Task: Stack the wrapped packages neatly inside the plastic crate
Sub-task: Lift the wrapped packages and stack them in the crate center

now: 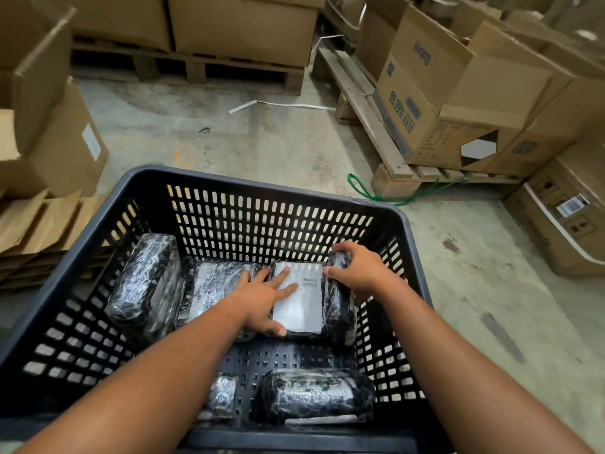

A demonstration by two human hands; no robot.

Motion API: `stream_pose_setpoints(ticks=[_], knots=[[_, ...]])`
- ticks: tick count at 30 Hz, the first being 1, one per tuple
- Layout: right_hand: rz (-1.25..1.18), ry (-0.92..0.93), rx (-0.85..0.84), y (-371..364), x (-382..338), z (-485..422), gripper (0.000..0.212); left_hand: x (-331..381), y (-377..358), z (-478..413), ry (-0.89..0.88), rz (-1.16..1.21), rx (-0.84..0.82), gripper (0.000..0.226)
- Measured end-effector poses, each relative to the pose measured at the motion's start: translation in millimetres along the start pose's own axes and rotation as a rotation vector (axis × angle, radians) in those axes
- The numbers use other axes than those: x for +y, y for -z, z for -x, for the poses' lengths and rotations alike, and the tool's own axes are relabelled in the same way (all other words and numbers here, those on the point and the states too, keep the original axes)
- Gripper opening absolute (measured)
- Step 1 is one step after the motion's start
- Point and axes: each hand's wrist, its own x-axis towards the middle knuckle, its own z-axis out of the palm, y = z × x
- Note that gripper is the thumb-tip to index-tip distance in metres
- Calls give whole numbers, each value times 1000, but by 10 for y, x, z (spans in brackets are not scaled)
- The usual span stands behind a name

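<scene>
A dark perforated plastic crate fills the lower view, with several black plastic-wrapped packages inside. One package with a white barcode label lies flat at the far right of the floor. My left hand rests on its left side, fingers spread over the label and thumb along the near edge. My right hand grips a package standing on edge between the labelled one and the right wall. Another labelled package lies in the far middle, one leans at the far left, and two more sit near me.
The crate stands on a concrete floor. Flattened cardboard is stacked at the left. Wooden pallets with cardboard boxes stand at the right and at the back. A green cord and a white strap lie on the floor.
</scene>
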Motion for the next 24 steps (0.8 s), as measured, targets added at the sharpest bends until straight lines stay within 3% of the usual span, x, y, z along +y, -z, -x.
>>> stream_pose_setpoints(ticks=[4,10,16,21,24], knots=[[-109,-24,77,55,10,55,61,92,215,82,-80,144,67,101],[-224,-36,143,359,-81,166,63,325,686,356,-197,647,335,103],[-676,-41,104,587,-181,255,65,601,748,530,-313,637,493,115],[-871,-55,31,597,-315,288,58,625,833,580,-363,499,688,105],[-935,-50,-45,651,-329,285,46,565,951,656,-305,745,759,97]])
